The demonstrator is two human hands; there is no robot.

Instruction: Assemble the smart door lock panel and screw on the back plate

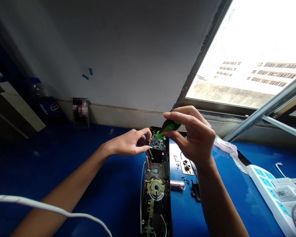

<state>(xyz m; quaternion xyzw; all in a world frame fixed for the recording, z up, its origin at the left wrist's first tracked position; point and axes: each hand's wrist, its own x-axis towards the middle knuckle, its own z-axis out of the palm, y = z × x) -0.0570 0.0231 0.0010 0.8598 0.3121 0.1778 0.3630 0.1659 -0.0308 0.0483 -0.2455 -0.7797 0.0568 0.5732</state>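
Note:
A long black housing (164, 171) lies open on the blue table, with a blue circuit board (158, 142) at its far end. My right hand (193, 135) grips a green and black screwdriver (169, 126) above the board; its tip is too small to make out. At the board's left edge is my left hand (135, 141), thumb and index finger bent around the housing's side near a white connector. Whether those fingers pinch something is not clear. Nearer in the housing sits a round metal part (156, 187) with wires beside it.
Right of the housing lie a metal plate (186, 168), small screws, a pink cylinder (177, 185) and a black bracket (195, 191). A white power strip (268, 197) with plugs stands further right. A white cable (51, 208) crosses the lower left. A bottle (48, 102) stands back left.

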